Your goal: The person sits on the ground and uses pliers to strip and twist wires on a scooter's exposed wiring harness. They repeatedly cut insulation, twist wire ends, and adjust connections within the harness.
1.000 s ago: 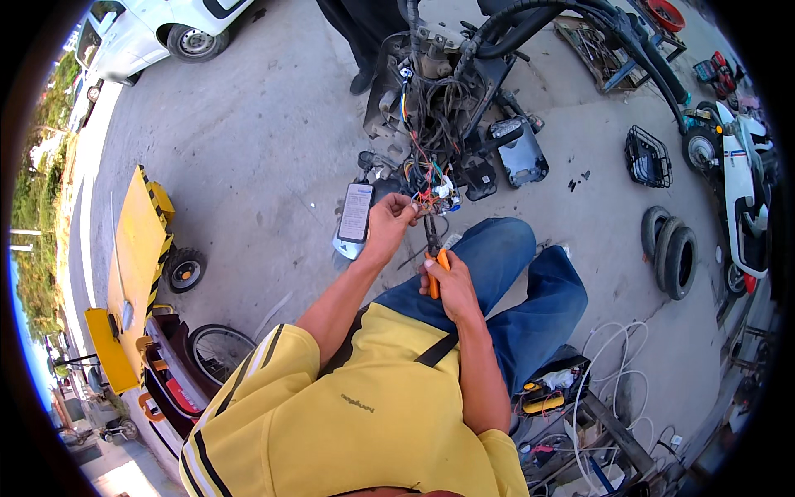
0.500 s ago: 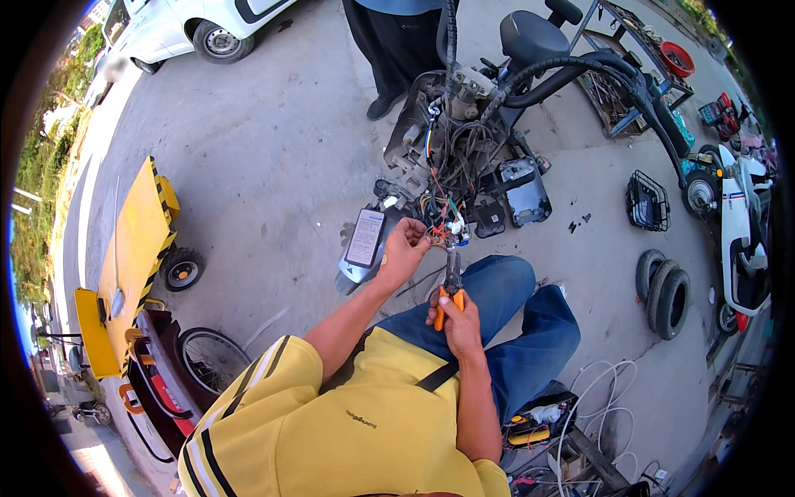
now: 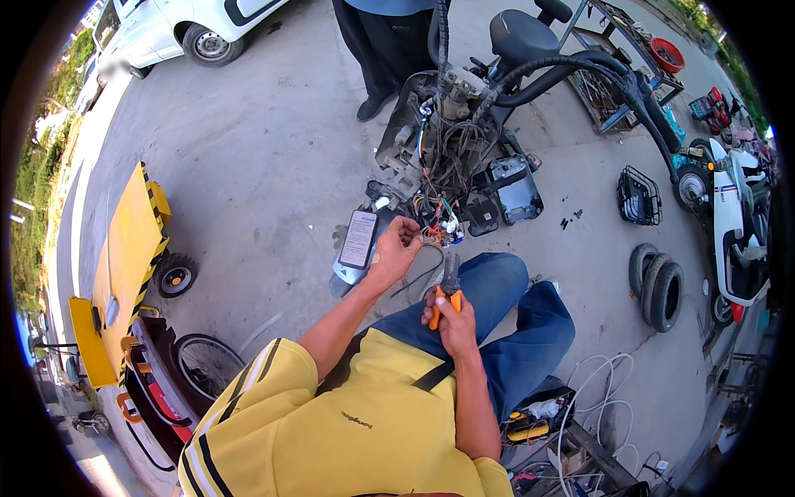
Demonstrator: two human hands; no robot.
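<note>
My left hand is beside the wiring, thumb and fingers curled together; anything pinched between them is too small to make out. Just to its right is a tangle of coloured wires with small connectors, hanging from the stripped front of an electric scooter. In my right hand is a pair of pliers with orange handles, dark jaws pointing up toward the wires but apart from them. A phone-like device with a lit screen of text rests on a silver-grey part left of my left hand.
A person in dark trousers stands beyond the scooter. On the right are a wire basket, several loose tyres and a white scooter. A yellow cart stands left. An open toolbox and white tubing lie lower right.
My left hand has drawn slightly up and left, away from the wires. The pliers in my right hand have dropped a little, away from the wire bundle. The whole view has shifted slightly.
</note>
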